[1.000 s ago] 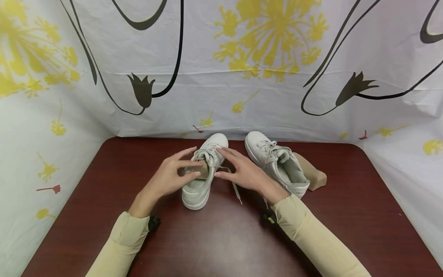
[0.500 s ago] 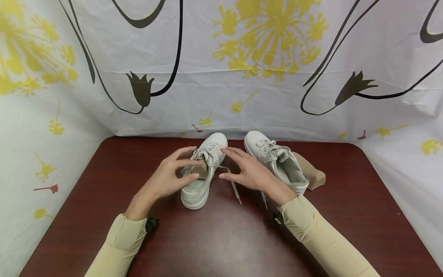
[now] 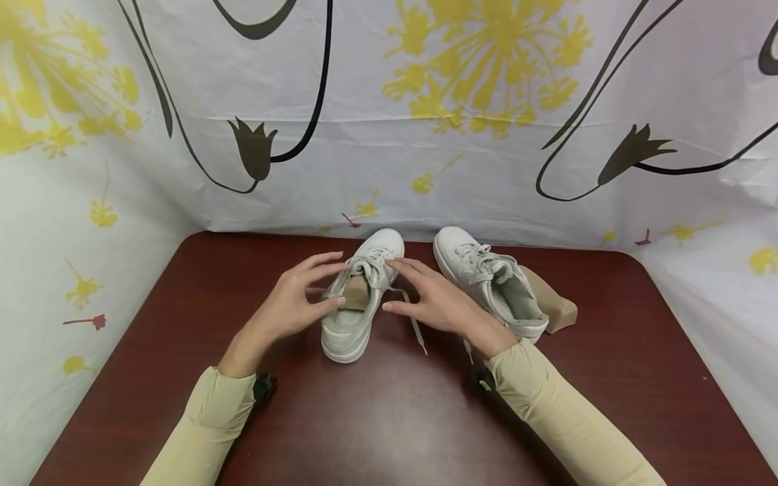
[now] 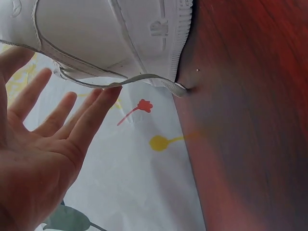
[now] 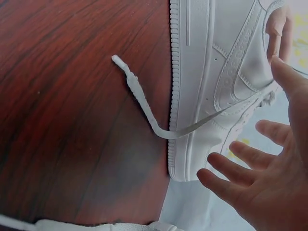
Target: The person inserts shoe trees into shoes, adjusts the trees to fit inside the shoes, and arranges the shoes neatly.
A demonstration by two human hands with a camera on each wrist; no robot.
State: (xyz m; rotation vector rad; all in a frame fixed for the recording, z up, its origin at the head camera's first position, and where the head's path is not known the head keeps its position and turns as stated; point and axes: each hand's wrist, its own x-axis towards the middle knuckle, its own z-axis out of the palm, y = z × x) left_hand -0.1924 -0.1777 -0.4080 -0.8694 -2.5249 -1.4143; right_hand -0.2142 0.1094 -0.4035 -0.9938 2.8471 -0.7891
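A white lace-up sneaker point(image 3: 346, 339) stands on the table with its toe pointing away. Inside its opening sits a tan, cardboard-like insert point(image 3: 356, 294). My left hand point(image 3: 292, 297) is at the sneaker's left side, fingers extended and thumb over the opening's edge. On the other side is my right hand point(image 3: 440, 300), fingers apart, its fingertips close to the laces point(image 3: 372, 262). Neither hand grips anything. In the right wrist view, a loose lace end point(image 5: 139, 96) trails down the sneaker's side onto the table. The left wrist view has my fingers point(image 4: 96, 113) right below the sneaker's collar.
To the right stands a second white sneaker point(image 3: 480, 277), unfilled at its opening, its lace hanging toward me. Another tan, block-like insert point(image 3: 556, 310) lies against its right side. The dark red table point(image 3: 389, 418) ends at a patterned white cloth point(image 3: 365, 169) behind and at the sides.
My left hand has drawn slightly left and up, uncovering more of the tan insert. My right hand has shifted a little away from the sneaker. The head view has moved slightly.
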